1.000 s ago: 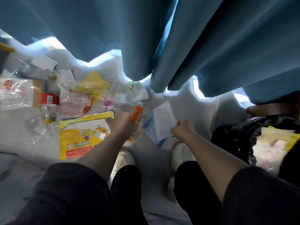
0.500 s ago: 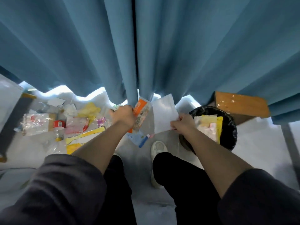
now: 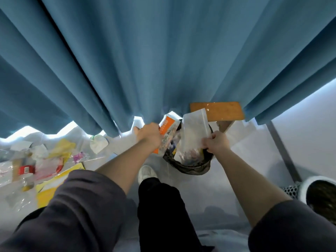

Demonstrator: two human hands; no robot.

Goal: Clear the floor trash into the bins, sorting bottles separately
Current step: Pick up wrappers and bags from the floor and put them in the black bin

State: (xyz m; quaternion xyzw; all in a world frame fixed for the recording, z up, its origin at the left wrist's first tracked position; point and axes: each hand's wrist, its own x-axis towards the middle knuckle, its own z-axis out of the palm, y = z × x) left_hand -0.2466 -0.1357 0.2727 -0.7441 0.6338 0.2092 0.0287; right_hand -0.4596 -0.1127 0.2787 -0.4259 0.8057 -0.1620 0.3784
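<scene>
Fingers of the left hand (image 3: 149, 134) clamp an orange wrapper (image 3: 166, 128); the right hand (image 3: 216, 142) pinches a clear plastic bag (image 3: 193, 135). Both hang over the black-lined bin (image 3: 189, 167).

Both my arms reach forward, bare below dark sleeves. My left grip (image 3: 148, 134) curls round an orange packet (image 3: 167, 129); my right grip (image 3: 217, 142) pinches a clear bag (image 3: 193, 131), knuckles up.

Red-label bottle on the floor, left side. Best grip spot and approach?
Likely the labelled middle of the bottle, taken from above with the grip spanning its width. It lies on its side with the yellow cap toward the person, and wrappers crowd it, so coming in from the side looks blocked.
</scene>
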